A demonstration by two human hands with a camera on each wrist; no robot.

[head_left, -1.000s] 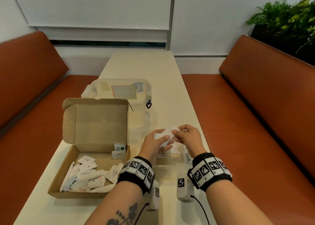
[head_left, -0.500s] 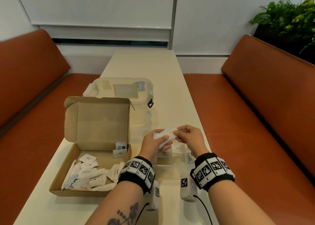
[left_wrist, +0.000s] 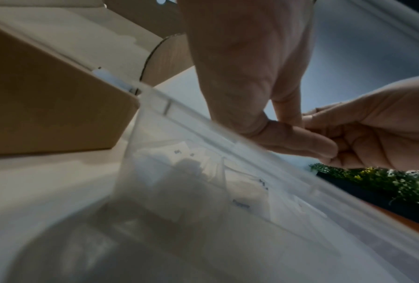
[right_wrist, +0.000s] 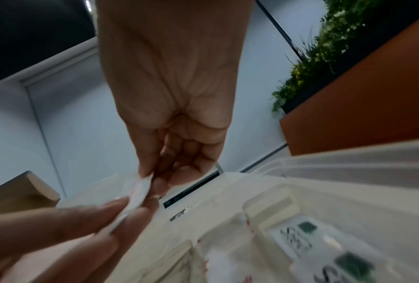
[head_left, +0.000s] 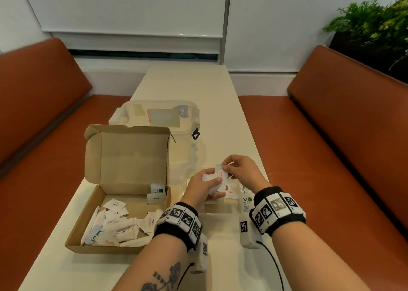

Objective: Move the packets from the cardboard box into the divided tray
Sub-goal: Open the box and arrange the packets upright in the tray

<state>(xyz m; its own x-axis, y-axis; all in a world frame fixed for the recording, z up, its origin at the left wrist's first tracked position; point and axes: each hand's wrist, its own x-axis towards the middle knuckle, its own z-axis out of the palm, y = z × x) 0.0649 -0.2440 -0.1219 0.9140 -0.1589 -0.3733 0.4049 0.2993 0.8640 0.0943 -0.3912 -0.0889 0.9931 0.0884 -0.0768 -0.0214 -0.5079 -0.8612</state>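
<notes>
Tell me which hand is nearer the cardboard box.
Left. The left hand holds packets just right of the cardboard box; the right hand, pinching one packet, is farther right, over the divided tray.

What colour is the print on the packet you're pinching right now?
Red print on a white packet, pinched by both hands' fingers; head view shows it best.

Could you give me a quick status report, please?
Left hand grips packets; right hand pinches one above divided tray. More in cardboard box. Nothing obstructing.

Materials and finishes

You see a matt brown cardboard box (head_left: 123, 158), white paper packets (head_left: 114, 222), a translucent smooth plastic divided tray (left_wrist: 227, 181), and a glossy cream tabletop (head_left: 187, 81).
</notes>
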